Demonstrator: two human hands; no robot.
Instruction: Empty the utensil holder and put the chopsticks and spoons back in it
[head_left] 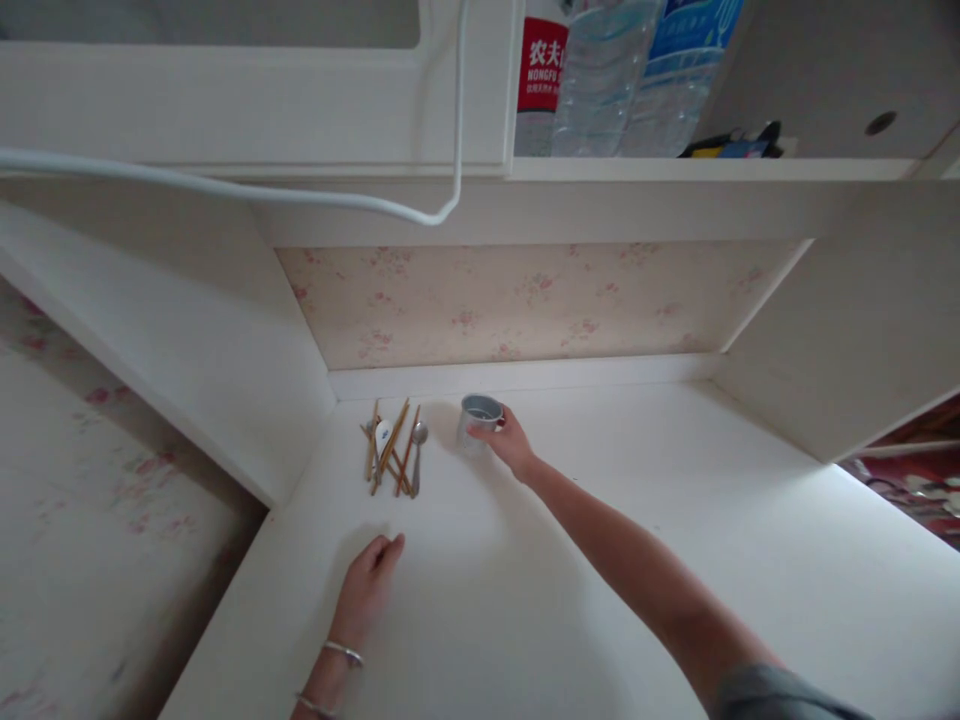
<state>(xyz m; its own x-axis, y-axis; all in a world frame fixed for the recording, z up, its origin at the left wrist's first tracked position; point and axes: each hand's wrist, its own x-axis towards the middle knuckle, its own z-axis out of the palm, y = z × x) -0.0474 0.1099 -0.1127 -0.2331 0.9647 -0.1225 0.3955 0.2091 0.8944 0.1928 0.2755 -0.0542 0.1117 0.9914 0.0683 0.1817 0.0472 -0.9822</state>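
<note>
My right hand [508, 438] reaches to the back of the white desk [675, 540] and grips a small grey cup [477, 418] that stands upright near the back wall. Left of the cup lies a loose pile of wooden chopsticks [390, 458] with a metal spoon [418, 452] and a white spoon [383, 434] among them. My left hand [369, 580], with bracelets on the wrist, rests palm down on the desk nearer to me, fingers stretched out together toward the pile, holding nothing.
A shelf above holds water bottles [600, 75] and a few small items [739, 143]. A white cable [315, 195] hangs across the shelf front. Floral wallpaper [517, 300] backs the desk; white side panels enclose it. A floral bed cover [82, 480] lies at left.
</note>
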